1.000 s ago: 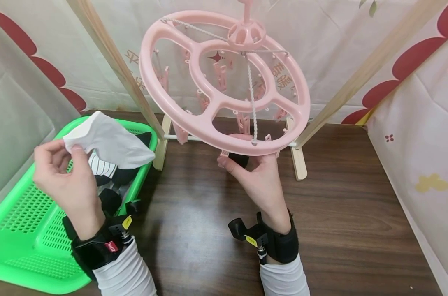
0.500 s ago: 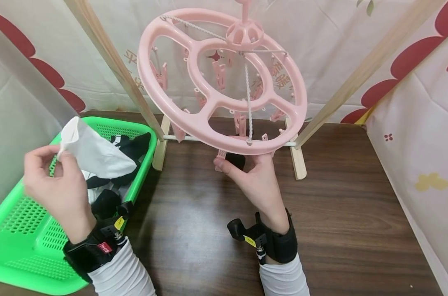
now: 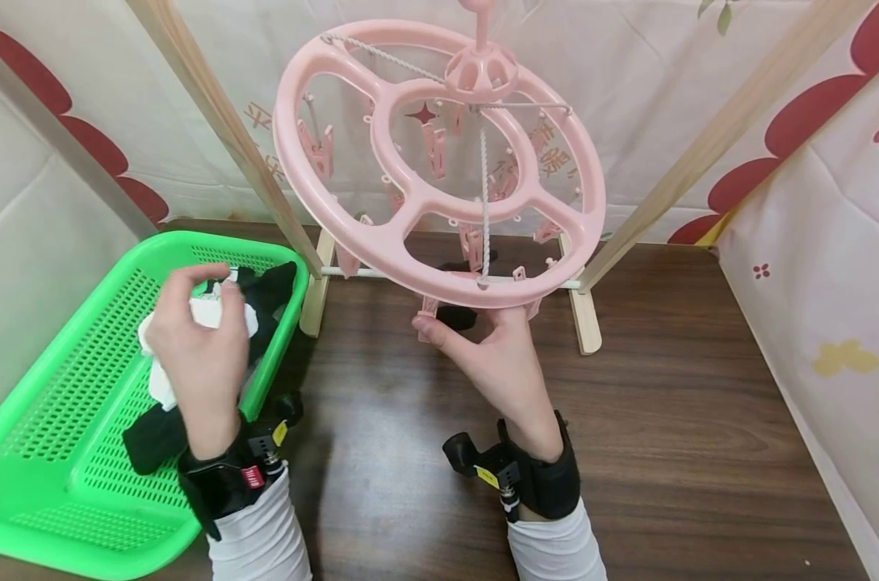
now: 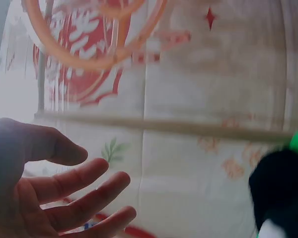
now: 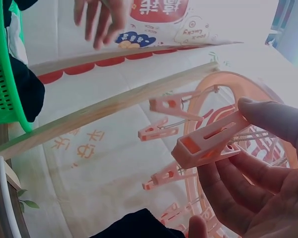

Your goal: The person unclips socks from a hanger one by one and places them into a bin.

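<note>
My left hand (image 3: 203, 363) is over the green basket (image 3: 272, 355), thumb and fingers apart, with nothing between them in the left wrist view. Beneath it lies a white sock (image 3: 161, 386), partly hidden by the hand, among black socks (image 3: 272, 290). Below the near rim of the pink round drying hanger (image 3: 439, 286), my right hand (image 3: 504, 367) pinches a pink clothespin (image 5: 208, 141) between thumb and fingers. The clothespin's jaws look closed, with no cloth in them. Close by that hand is a piece of black cloth (image 3: 457, 316), perhaps a hanging sock.
Several other pink clothespins (image 3: 435, 152) dangle from the hanger. Wooden posts (image 3: 224, 121) of a stand rise on both sides, joined low down by a white bar (image 3: 374, 273). A printed cloth backdrop (image 3: 650, 121) surrounds the dark wooden surface (image 3: 671, 403).
My left hand has let go of the white sock, which dropped into the basket, and has moved right. My right hand stays at the clothespin with little movement.
</note>
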